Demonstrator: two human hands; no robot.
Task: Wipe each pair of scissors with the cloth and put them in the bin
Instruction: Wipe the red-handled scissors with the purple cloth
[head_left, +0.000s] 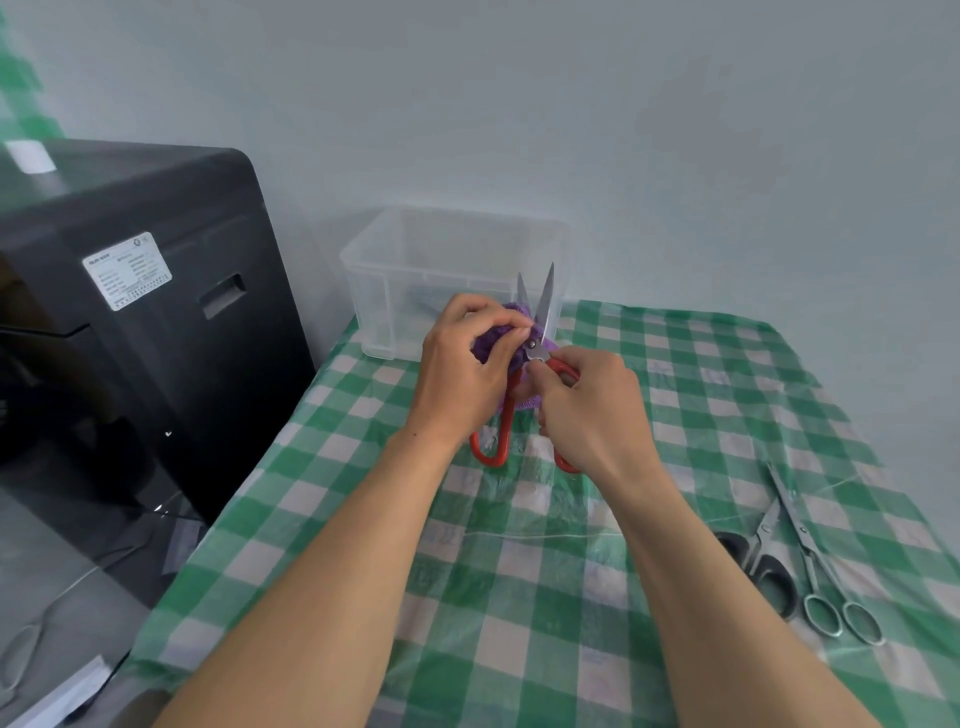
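Observation:
Red-handled scissors stand blades up and slightly apart above the middle of the table. My right hand grips their right red handle loop. My left hand holds a bunched purple cloth against the scissors near the pivot. A clear plastic bin stands behind my hands at the table's far left corner; something bluish lies inside it, too dim to name. On the table's right lie black-handled scissors and all-metal scissors.
A green and white checked tablecloth under clear plastic covers the table. A black machine stands to the left of the table, close to the bin. A pale wall rises behind.

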